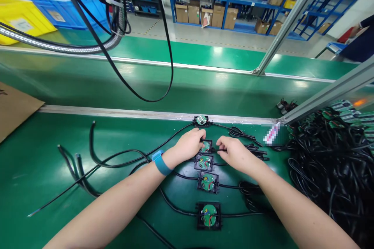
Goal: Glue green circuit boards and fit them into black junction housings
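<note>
Square black housings with round green circuit boards stand in a column on the green bench, a black cable leaving each side. My left hand [191, 143], with a teal wristband [161, 162], is closed at the left edge of the second housing [206, 146] from the back; what its fingertips pinch is hidden. To its right, my right hand [235, 151] pinches the black cable [217, 150] leaving that housing. Nearer me lie a third housing [204, 162], another housing [208, 182] and the nearest housing [209, 216]. The farthest housing [201, 120] sits against the bench's back rail.
A large heap of black cables [330, 171] with green boards covers the right side. Loose cable ends [93, 136] spread out at left. A black cable loop [157, 99] hangs above the bench. A cardboard piece [17, 111] is at far left, a metal post [324, 89] at right.
</note>
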A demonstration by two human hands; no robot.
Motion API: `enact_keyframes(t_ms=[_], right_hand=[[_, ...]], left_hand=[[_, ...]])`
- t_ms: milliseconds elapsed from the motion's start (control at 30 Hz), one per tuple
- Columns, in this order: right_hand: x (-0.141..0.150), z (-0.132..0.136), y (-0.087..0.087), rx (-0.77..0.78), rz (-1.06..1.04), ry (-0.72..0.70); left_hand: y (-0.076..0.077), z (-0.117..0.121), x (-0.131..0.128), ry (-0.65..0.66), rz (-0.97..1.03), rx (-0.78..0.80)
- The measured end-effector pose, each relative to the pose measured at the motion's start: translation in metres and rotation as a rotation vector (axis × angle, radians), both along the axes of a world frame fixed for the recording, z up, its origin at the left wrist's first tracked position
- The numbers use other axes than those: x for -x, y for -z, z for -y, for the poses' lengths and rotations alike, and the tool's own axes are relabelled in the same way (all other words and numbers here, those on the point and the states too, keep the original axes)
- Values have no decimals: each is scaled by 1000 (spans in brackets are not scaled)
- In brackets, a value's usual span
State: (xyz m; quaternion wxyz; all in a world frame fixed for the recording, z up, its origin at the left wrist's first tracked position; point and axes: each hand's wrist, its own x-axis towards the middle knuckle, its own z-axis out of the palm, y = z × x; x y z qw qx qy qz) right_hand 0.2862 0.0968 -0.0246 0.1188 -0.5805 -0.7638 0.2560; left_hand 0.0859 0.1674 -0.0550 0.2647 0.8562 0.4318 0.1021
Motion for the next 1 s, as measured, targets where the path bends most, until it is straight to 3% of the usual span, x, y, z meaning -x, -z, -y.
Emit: enact_keyframes(t_ms=[167,400,667,1000], right_hand=[[-4,-1,9,-35,43,-82],[0,1,13,-85,44,-73],[8,-17,2,59,324,-126],[23,-20,4,30,586,-217]], left_hand=[[-1,0,1,-3,14,15],[-1,1,2,-12,28,11],[4,4,2,-33,42,-8],[3,5,2,-43,29,5]])
